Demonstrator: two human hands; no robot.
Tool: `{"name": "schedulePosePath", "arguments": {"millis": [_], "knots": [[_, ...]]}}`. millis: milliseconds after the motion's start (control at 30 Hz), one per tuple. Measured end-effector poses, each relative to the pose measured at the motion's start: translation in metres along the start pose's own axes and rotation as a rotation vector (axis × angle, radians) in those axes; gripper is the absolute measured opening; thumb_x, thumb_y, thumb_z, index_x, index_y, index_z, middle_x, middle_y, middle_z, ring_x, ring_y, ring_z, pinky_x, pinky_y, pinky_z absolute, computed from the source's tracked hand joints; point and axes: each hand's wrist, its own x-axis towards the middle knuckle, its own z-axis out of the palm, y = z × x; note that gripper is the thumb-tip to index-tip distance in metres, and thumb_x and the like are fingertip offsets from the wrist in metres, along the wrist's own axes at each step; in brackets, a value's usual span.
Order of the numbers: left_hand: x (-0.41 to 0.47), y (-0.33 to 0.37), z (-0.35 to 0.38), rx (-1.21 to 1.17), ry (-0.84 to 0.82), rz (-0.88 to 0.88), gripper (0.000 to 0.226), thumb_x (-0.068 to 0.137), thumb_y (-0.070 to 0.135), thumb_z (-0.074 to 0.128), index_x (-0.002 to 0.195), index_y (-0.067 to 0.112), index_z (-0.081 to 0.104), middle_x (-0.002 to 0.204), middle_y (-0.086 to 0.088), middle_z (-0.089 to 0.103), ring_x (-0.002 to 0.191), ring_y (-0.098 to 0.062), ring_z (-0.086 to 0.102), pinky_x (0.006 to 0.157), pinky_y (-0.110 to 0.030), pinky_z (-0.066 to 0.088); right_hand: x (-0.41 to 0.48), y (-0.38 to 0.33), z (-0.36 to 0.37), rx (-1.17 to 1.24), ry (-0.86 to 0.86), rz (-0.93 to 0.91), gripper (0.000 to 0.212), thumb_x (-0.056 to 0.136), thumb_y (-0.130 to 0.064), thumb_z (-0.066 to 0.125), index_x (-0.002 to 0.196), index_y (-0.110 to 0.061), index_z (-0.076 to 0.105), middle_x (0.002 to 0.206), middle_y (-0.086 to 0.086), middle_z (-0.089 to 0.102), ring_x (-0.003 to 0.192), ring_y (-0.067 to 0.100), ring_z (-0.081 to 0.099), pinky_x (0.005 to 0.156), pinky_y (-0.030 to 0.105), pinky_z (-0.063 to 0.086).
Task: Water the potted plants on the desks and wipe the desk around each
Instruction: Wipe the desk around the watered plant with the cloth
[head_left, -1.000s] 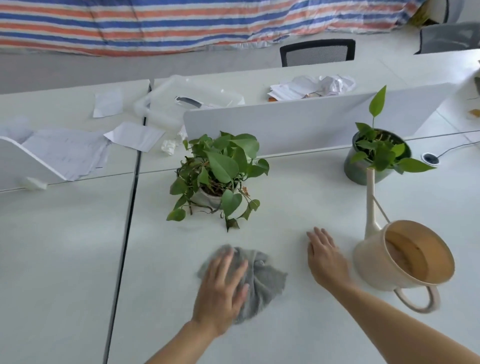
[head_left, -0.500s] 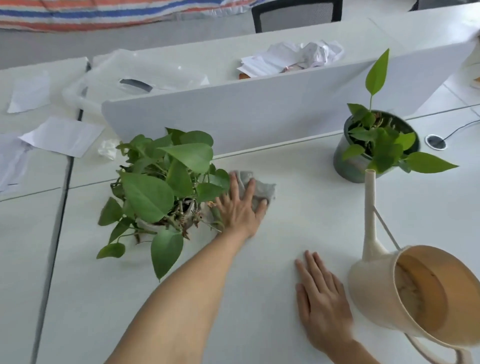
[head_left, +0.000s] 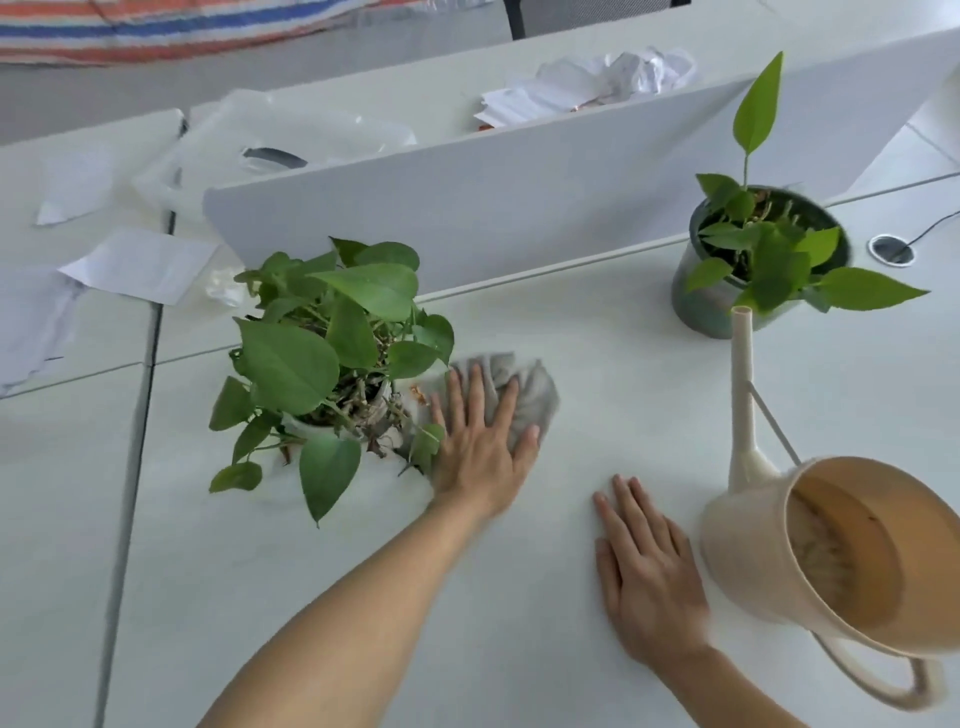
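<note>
The left hand (head_left: 480, 441) is pressing flat, fingers spread, on the cloth (head_left: 524, 389) just beside the leafy plant (head_left: 332, 353). The right hand (head_left: 647, 566) is lying flat on the desk (head_left: 597, 364), holding nothing, near the can (head_left: 831, 551). The other plant (head_left: 758, 260) is sitting behind it.

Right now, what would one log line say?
step: wiping desk | left hand: flat on grey cloth beside leafy plant | right hand: flat on desk | watering can: on desk
</note>
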Motion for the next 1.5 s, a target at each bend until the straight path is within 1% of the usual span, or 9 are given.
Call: {"name": "schedulePosePath", "arguments": {"millis": [200, 267, 400, 533, 767, 1000, 1267, 1367, 1500], "knots": [[-0.099, -0.031, 0.009, 0.042, 0.018, -0.045, 0.064, 0.095, 0.059, 0.023, 0.152, 0.030, 0.024, 0.161, -0.013, 0.011, 0.148, -0.035, 0.013, 0.117, -0.054, 0.015, -0.003, -0.002, -0.001, 0.000, 0.009, 0.003, 0.059, 0.106, -0.034, 0.017, 0.136, -0.007, 0.060, 0.150, 0.012, 0.049, 0.140, 0.027, 0.044, 0.105, 0.040, 0.034], [-0.078, -0.031, 0.003, 0.027, 0.004, -0.097, 0.066, 0.094, 0.060, 0.018, 0.152, 0.029, 0.026, 0.160, -0.014, 0.015, 0.146, -0.038, 0.018, 0.117, -0.055, 0.013, -0.005, -0.003, 0.000, 0.005, 0.021, 0.001, 0.059, 0.106, -0.033, 0.017, 0.135, -0.007, 0.061, 0.150, 0.013, 0.049, 0.139, 0.028, 0.044, 0.104, 0.041, 0.036], [0.009, -0.017, -0.007, -0.109, 0.000, -0.240, 0.073, 0.090, 0.062, 0.009, 0.154, 0.029, 0.010, 0.161, -0.015, -0.009, 0.148, -0.037, -0.008, 0.118, -0.056, 0.002, -0.004, -0.002, 0.002, 0.009, 0.025, -0.019, 0.058, 0.106, -0.033, 0.017, 0.135, -0.007, 0.061, 0.151, 0.013, 0.048, 0.141, 0.028, 0.043, 0.105, 0.041, 0.035], [0.096, 0.016, -0.013, -0.040, 0.051, -0.330, 0.071, 0.094, 0.059, 0.022, 0.155, 0.022, 0.014, 0.160, -0.023, 0.000, 0.146, -0.042, -0.001, 0.117, -0.053, -0.001, -0.005, -0.001, 0.003, 0.031, 0.050, -0.034, 0.056, 0.106, -0.032, 0.021, 0.134, -0.008, 0.062, 0.150, 0.013, 0.049, 0.142, 0.027, 0.041, 0.103, 0.041, 0.036], [0.114, 0.031, -0.007, 0.097, -0.064, 0.038, 0.067, 0.094, 0.063, 0.017, 0.153, 0.035, 0.003, 0.161, -0.010, -0.015, 0.146, -0.036, -0.017, 0.117, -0.056, -0.009, -0.004, 0.005, 0.003, 0.010, 0.008, -0.044, 0.054, 0.105, -0.031, 0.022, 0.135, -0.009, 0.061, 0.152, 0.012, 0.047, 0.143, 0.026, 0.039, 0.105, 0.040, 0.034], [-0.071, -0.030, 0.002, 0.056, -0.039, 0.223, 0.066, 0.095, 0.065, 0.018, 0.153, 0.038, 0.003, 0.161, -0.003, -0.017, 0.147, -0.026, -0.021, 0.119, -0.050, -0.005, 0.000, 0.006, -0.004, -0.007, -0.025, -0.021, 0.061, 0.106, -0.038, 0.017, 0.136, -0.008, 0.060, 0.151, 0.012, 0.047, 0.143, 0.026, 0.039, 0.105, 0.044, 0.034], [-0.175, -0.213, -0.020, 0.053, -0.018, -0.384, 0.075, 0.083, 0.074, -0.003, 0.151, 0.042, -0.011, 0.159, 0.001, -0.024, 0.145, -0.021, -0.026, 0.120, -0.047, -0.009, -0.001, 0.001, -0.003, 0.029, -0.004, 0.008, 0.060, 0.096, -0.036, 0.027, 0.140, -0.008, 0.055, 0.154, 0.015, 0.042, 0.145, 0.031, 0.036, 0.109, 0.049, 0.034], [-0.202, -0.217, -0.015, 0.030, 0.005, -0.520, 0.079, 0.082, 0.072, -0.004, 0.153, 0.037, -0.007, 0.161, -0.004, -0.019, 0.147, -0.025, -0.019, 0.120, -0.049, -0.005, -0.001, -0.001, -0.001, 0.040, 0.000, 0.014, 0.061, 0.095, -0.038, 0.025, 0.141, -0.009, 0.054, 0.155, 0.015, 0.042, 0.146, 0.032, 0.035, 0.110, 0.049, 0.033], [-0.254, -0.171, 0.009, 0.053, 0.057, -0.462, 0.076, 0.089, 0.066, 0.009, 0.154, 0.027, 0.012, 0.162, -0.015, 0.000, 0.148, -0.036, -0.002, 0.119, -0.054, 0.007, -0.003, -0.002, 0.001, -0.005, -0.029, 0.017, 0.065, 0.096, -0.040, 0.020, 0.145, -0.010, 0.050, 0.157, 0.015, 0.039, 0.147, 0.031, 0.032, 0.112, 0.047, 0.031]]}}
